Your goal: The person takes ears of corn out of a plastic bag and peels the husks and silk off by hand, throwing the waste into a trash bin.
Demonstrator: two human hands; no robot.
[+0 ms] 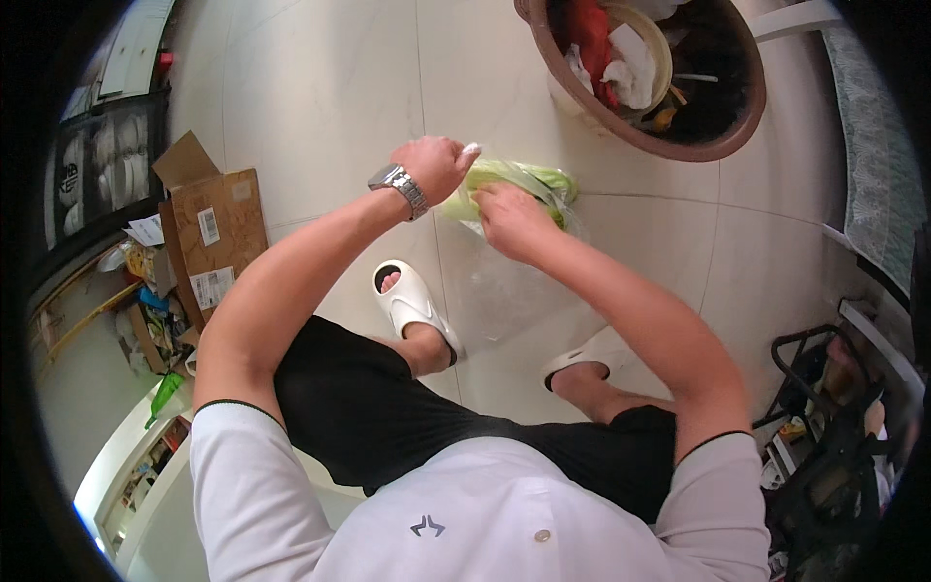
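A clear plastic bag (495,296) hangs below my hands, with long light-green vegetables (548,179) lying in its upper part; their exact kind is hard to tell. My left hand (433,165), a metal watch on its wrist, is closed, and a white bit of the bag's edge shows at its fingertips. Close beside it, my right hand (519,221) has its fingers curled against the pale green stalks at the bag's mouth. Those fingertips are partly hidden among the stalks and plastic.
A large brown-rimmed bin (669,147) with rubbish in it stands ahead to the right. On the left, an open cardboard box (228,228) sits beside a dark rack (107,170). My feet, in white slippers (412,301), are on the pale tiled floor. A black-framed item (824,485) stands at the right.
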